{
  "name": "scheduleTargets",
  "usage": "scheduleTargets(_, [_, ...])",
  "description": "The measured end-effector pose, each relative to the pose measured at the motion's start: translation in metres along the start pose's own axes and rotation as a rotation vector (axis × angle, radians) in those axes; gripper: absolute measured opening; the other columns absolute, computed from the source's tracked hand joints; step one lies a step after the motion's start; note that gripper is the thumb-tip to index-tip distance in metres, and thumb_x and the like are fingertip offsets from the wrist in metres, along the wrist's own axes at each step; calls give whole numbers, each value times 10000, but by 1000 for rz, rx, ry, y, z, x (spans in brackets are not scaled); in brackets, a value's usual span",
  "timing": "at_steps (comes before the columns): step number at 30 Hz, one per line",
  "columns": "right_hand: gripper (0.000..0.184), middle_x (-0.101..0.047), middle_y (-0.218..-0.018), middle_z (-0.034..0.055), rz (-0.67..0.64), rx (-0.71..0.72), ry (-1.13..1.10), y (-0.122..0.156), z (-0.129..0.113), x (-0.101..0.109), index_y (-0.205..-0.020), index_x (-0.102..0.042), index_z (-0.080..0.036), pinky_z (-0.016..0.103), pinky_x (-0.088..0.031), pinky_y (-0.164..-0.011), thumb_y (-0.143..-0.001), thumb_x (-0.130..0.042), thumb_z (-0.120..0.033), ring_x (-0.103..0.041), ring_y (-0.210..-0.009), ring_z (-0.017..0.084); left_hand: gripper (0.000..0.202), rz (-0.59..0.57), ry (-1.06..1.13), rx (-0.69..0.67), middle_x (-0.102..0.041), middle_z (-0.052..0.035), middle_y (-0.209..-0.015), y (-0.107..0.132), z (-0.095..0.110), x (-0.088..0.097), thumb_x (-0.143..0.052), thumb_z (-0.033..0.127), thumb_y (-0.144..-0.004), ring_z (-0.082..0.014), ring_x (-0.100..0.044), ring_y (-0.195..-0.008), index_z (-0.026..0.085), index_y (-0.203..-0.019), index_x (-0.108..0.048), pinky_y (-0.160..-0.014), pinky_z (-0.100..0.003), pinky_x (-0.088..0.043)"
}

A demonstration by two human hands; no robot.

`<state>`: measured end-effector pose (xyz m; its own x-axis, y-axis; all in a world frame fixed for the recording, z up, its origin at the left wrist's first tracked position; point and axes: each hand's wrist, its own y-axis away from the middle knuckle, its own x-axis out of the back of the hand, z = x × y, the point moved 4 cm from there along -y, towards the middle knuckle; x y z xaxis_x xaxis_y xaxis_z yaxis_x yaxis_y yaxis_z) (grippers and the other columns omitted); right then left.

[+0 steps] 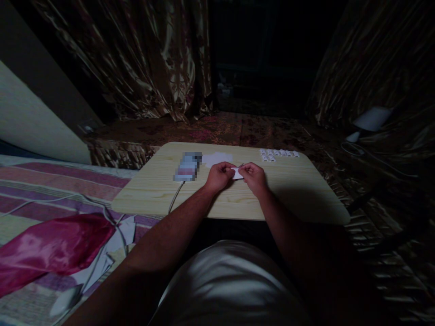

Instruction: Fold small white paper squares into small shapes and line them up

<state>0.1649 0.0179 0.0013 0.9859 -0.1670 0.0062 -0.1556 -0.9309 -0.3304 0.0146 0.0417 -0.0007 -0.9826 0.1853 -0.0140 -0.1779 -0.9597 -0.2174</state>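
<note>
From where I stand, the person's 2 bare hands meet near the middle of a pale wooden table [152, 194]. The left hand [220, 176] and the right hand [254, 177] each pinch a small white piece of paper [237, 174], fingers drawn in narrow, holding it between them just above the tabletop. Just beyond the left hand lies a patch of white paper [217, 158]; left of that sits a pixelated device [186, 167] with a cable [174, 198] at its near end. Small white folded pieces [277, 153] cluster at the far right.
</note>
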Motion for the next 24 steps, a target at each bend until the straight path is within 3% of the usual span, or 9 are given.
scheduleTargets(7, [332, -671, -772, -11, -38, 21, 23, -3, 8, -4, -889, -564, -215, 271, -529, -667, -619, -753, -254, -647, -711, 149, 270, 20, -11, -4, -611, 6, -574, -2, 0, 2, -723, 340, -680, -96, -487, -490, 127, -845, -705, -491, -223, -376])
scheduleTargets(24, [243, -673, -760, -11, 15, 19, 44, -3, 10, -2, -883, -551, -239, 279, -533, -632, -739, -685, -383, -654, -673, 158, 303, 64, -50, -18, -657, -24, -612, -2, 0, 4, -724, 321, -667, -118, -540, -515, 117, -892, -735, -496, -226, -396])
